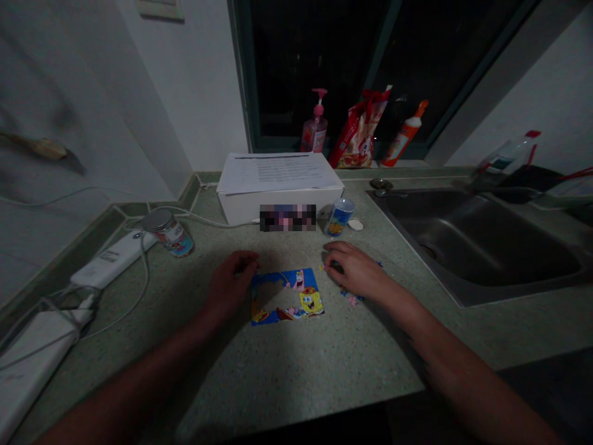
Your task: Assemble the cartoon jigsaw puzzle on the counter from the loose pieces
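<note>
A small blue cartoon jigsaw puzzle [287,298] lies flat on the speckled counter [296,364], partly filled, with a gap in its upper left. My left hand [231,283] rests at the puzzle's left edge, fingers curled inward; whether they hold a piece is hidden. My right hand [354,269] lies just right of the puzzle, fingers bent down onto loose puzzle pieces [353,299] scattered under and beside it.
A white box [278,185] with paper on top stands behind the puzzle. A tin can [172,233] lies at the left near a white power strip [111,259] and cables. A small cup [340,217] stands by the box. A steel sink [482,241] is on the right; bottles line the windowsill.
</note>
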A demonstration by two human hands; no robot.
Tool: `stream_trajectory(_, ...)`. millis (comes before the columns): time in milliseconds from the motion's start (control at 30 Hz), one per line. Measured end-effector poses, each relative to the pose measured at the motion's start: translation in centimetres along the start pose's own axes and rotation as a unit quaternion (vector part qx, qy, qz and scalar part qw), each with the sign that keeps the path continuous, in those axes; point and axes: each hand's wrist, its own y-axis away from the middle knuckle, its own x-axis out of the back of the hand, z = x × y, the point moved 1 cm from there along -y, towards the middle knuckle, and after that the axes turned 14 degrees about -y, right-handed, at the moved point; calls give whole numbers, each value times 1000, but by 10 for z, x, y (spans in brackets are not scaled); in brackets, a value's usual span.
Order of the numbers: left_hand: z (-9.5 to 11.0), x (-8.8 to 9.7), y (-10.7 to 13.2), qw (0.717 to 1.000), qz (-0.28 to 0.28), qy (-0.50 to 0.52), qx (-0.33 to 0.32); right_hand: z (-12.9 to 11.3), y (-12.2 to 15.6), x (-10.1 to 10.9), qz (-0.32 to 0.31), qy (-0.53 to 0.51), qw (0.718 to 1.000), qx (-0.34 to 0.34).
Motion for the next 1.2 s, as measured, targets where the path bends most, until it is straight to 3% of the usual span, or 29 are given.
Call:
stream_trajectory(467,-2,0,-2,1000,10,1,-9,29,6,35,51,14,998,-34)
stream_trajectory(767,-11,11,-18,999,32,9,5,52,8,57,31,37,997,-63)
stream_trajectory(1033,-18,11,-29,999,43,3,33,48,-1,57,-28,70,996,-54)
stream_trajectory(1200,-16,8,-29,999,36,-19,27,55,9,52,39,33,997,-51)
